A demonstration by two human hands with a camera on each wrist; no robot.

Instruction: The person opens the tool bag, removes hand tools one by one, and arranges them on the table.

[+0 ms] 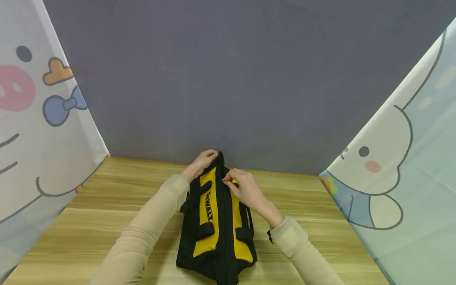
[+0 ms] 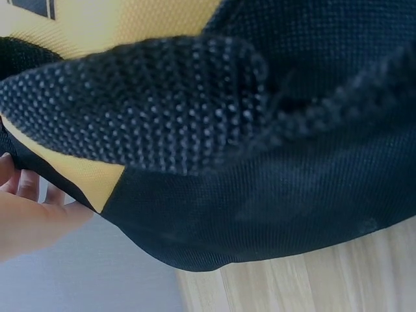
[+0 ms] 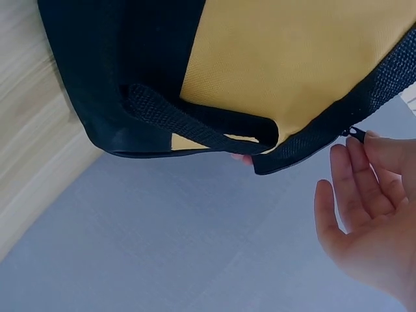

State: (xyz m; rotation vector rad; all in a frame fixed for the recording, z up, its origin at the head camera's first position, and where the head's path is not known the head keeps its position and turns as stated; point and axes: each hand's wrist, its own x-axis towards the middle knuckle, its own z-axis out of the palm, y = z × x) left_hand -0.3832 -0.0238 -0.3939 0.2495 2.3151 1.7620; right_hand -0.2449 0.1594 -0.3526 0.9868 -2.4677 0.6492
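A black and yellow tool bag (image 1: pixel 209 209) with DEWALT lettering stands lengthwise in front of me, its zipper (image 1: pixel 224 221) running along the top. At the bag's far end, my left hand (image 1: pixel 204 159) grips the upper corner of the black fabric; in the left wrist view the left hand (image 2: pixel 36 218) shows at the bag's edge, partly cut off. My right hand (image 1: pixel 246 190) is on the right of the zipper. Thumb and finger of the right hand (image 3: pixel 374 208) pinch the small black zipper pull (image 3: pixel 356 134), near the far end.
The bag rests on a wood-grain table (image 1: pixel 142 178). Behind it rises a grey wall panel (image 1: pixel 213 79). Cartoon-printed cloths (image 1: pixel 392 178) hang on both sides. Black webbing straps (image 2: pixel 143 104) loop out from the bag's sides.
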